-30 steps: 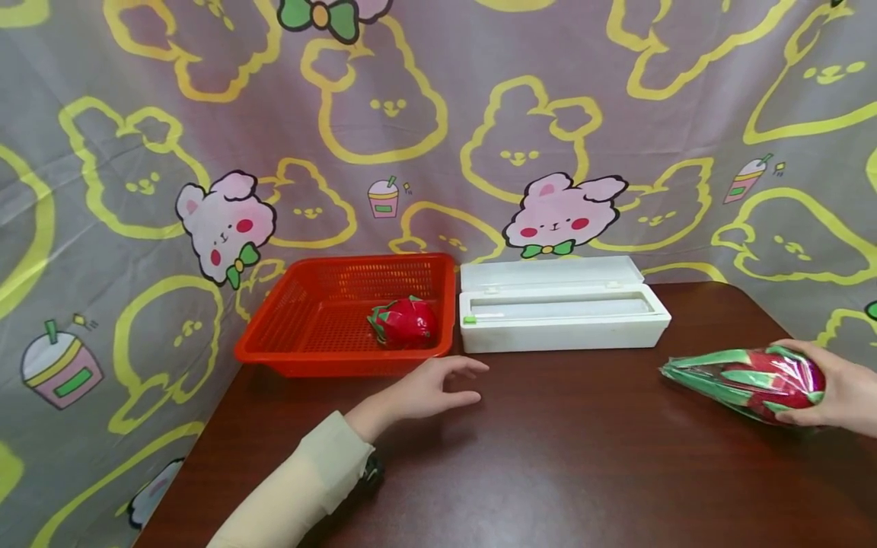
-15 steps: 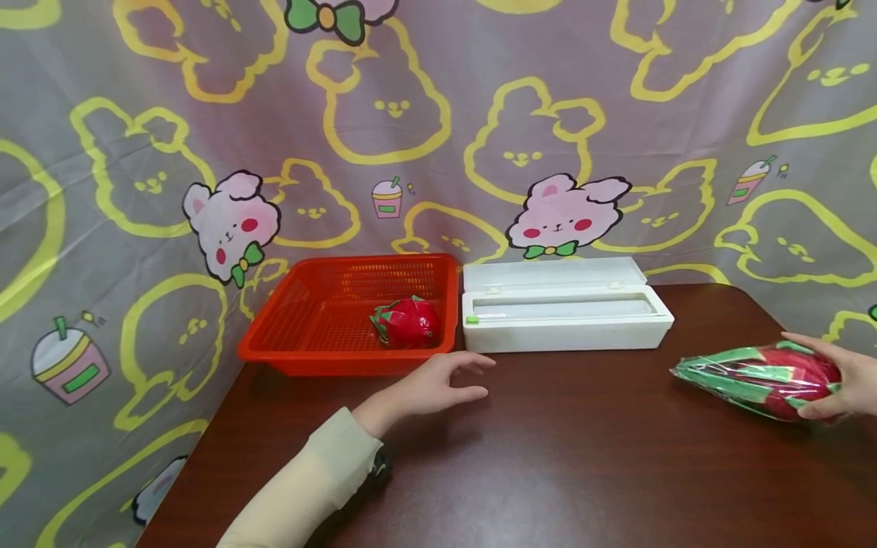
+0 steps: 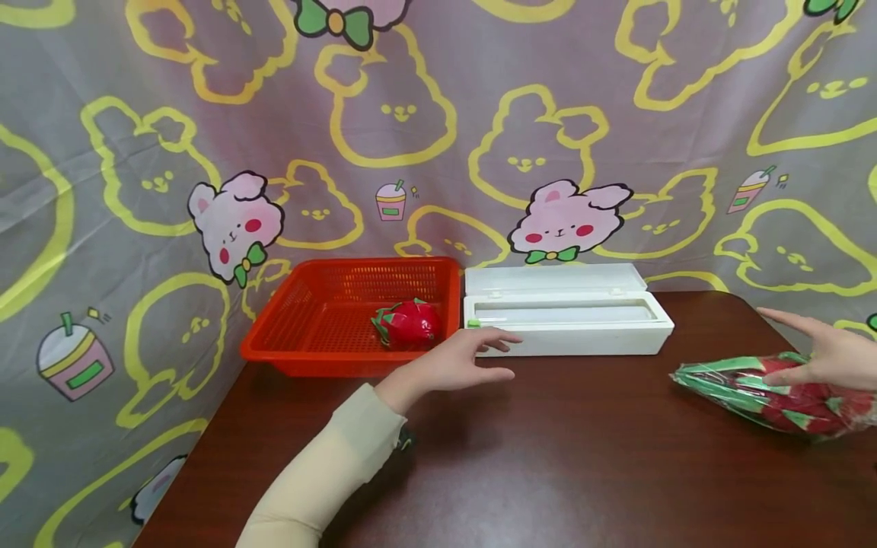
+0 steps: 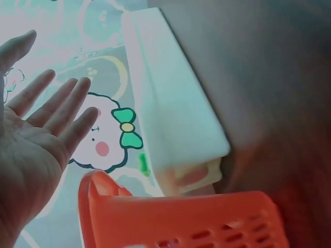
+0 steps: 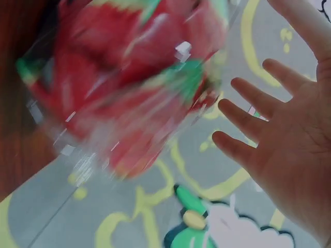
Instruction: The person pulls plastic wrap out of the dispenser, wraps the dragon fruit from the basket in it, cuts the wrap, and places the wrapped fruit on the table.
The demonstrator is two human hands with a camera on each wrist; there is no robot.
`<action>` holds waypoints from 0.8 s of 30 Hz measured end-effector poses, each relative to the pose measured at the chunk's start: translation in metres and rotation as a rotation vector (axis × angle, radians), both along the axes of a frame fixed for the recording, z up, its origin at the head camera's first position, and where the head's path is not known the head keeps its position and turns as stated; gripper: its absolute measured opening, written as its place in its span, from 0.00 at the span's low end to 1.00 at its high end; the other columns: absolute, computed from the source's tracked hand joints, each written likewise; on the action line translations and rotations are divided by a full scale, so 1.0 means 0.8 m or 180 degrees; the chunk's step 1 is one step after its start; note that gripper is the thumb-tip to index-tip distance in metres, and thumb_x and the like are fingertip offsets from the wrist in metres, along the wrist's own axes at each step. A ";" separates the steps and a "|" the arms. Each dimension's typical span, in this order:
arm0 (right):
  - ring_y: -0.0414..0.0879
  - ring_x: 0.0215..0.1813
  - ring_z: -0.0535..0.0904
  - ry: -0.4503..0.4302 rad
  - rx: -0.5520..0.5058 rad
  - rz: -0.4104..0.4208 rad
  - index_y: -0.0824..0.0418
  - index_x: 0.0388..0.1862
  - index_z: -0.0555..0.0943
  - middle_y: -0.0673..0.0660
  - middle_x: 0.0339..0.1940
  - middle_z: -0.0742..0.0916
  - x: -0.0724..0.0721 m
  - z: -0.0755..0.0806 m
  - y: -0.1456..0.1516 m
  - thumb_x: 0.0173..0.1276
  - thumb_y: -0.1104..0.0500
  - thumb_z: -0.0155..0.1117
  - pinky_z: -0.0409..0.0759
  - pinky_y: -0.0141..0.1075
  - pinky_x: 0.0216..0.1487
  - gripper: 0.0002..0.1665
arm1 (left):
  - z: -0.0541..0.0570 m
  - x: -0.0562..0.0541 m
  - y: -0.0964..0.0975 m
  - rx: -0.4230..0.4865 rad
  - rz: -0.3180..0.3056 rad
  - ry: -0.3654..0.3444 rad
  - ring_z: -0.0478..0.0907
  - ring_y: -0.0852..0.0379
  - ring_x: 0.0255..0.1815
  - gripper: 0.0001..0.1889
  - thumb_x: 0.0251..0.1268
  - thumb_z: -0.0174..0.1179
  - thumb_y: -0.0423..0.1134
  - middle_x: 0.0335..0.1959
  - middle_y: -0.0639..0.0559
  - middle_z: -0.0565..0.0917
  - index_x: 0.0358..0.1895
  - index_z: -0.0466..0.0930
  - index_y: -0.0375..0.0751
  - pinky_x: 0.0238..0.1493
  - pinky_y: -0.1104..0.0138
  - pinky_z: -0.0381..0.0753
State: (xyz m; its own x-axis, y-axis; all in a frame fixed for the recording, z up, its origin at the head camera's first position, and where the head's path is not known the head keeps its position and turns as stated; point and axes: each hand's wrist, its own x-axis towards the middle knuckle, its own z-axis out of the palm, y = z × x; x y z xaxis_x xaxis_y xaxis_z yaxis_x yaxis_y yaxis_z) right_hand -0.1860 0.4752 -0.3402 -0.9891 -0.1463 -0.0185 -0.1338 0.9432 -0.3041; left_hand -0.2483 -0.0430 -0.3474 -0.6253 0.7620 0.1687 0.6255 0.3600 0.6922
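The wrapped dragon fruit (image 3: 781,399) is parked lower right in the head view; a second dragon fruit (image 3: 412,325) is sat in the red basket (image 3: 342,359), left of centre, beside a lid-up white box (image 3: 572,342). Left hand (image 3: 460,361) and right hand (image 3: 834,361) are both loosely spread, fingers-to-wrap gap only revealed by the right wrist cam.

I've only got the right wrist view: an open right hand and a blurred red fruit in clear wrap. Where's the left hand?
Observer: The left hand is in front of the left end of the white box.
Operator: Which way does the fruit's far end point? My picture cuts it off.
Observer: In the head view, the wrapped fruit tapers to a green end pointing left.
Operator: Any other fruit around?
Observer: Yes, a red fruit with green tips lies inside the red basket, toward its right side.
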 end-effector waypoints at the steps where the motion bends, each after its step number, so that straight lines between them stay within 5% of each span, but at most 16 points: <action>1: 0.76 0.52 0.59 -0.0019 0.0009 -0.0003 0.79 0.71 0.42 0.88 0.62 0.55 -0.003 0.004 -0.006 0.47 0.52 0.80 0.76 0.58 0.36 0.70 | 0.003 -0.002 0.003 -0.0008 0.0014 0.0016 0.75 0.61 0.56 0.31 0.56 0.71 0.47 0.60 0.59 0.77 0.64 0.73 0.51 0.58 0.59 0.75; 12: 0.70 0.57 0.65 0.0047 -0.0093 0.0129 0.69 0.70 0.61 0.78 0.65 0.66 -0.048 0.019 -0.071 0.49 0.36 0.76 0.68 0.67 0.52 0.61 | 0.025 -0.054 0.023 -0.0303 0.0290 0.0127 0.72 0.50 0.61 0.33 0.52 0.73 0.43 0.61 0.52 0.76 0.65 0.73 0.52 0.51 0.66 0.78; 24: 0.66 0.57 0.72 0.0433 -0.0309 0.0562 0.71 0.59 0.76 0.72 0.57 0.78 -0.095 0.014 -0.119 0.58 0.58 0.75 0.73 0.60 0.53 0.32 | 0.027 -0.101 0.029 -0.0948 0.0389 0.0046 0.71 0.54 0.60 0.32 0.55 0.72 0.37 0.60 0.51 0.77 0.65 0.73 0.50 0.48 0.70 0.78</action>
